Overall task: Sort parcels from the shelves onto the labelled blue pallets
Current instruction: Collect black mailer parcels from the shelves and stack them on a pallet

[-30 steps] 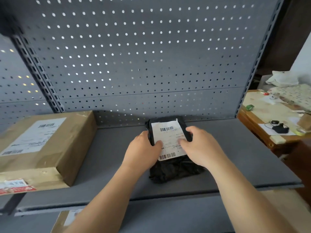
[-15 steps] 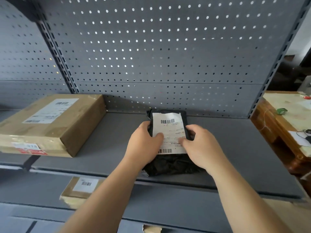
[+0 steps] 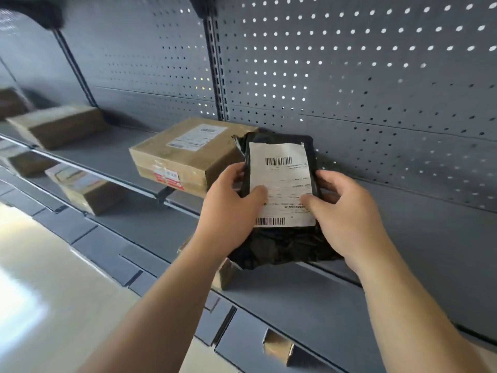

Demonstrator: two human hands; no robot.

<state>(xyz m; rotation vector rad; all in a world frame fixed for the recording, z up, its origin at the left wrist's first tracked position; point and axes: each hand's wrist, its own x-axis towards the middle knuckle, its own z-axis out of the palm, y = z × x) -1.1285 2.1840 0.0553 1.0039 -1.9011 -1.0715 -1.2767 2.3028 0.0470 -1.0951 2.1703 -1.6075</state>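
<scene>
A black plastic parcel point(image 3: 279, 246) with a white barcode label point(image 3: 282, 170) is held up in front of the grey shelf point(image 3: 403, 238), lifted off its surface. My left hand point(image 3: 231, 205) grips its left edge, thumb pressed on the label. My right hand point(image 3: 347, 211) grips the right edge, thumb also on the label. The parcel's loose lower end hangs crumpled below my hands. No blue pallet is in view.
A brown cardboard box point(image 3: 188, 154) with a label lies on the shelf just left of the parcel. More cardboard boxes point(image 3: 53, 125) sit farther left and on lower shelves point(image 3: 86, 189). Perforated grey back panels point(image 3: 349, 76) rise behind. Pale floor point(image 3: 53, 292) lies at lower left.
Both hands have lifted the black parcel off the shelf and drawn it toward me. The view has swung left, showing more shelving and boxes; the wooden table at right has left the view.
</scene>
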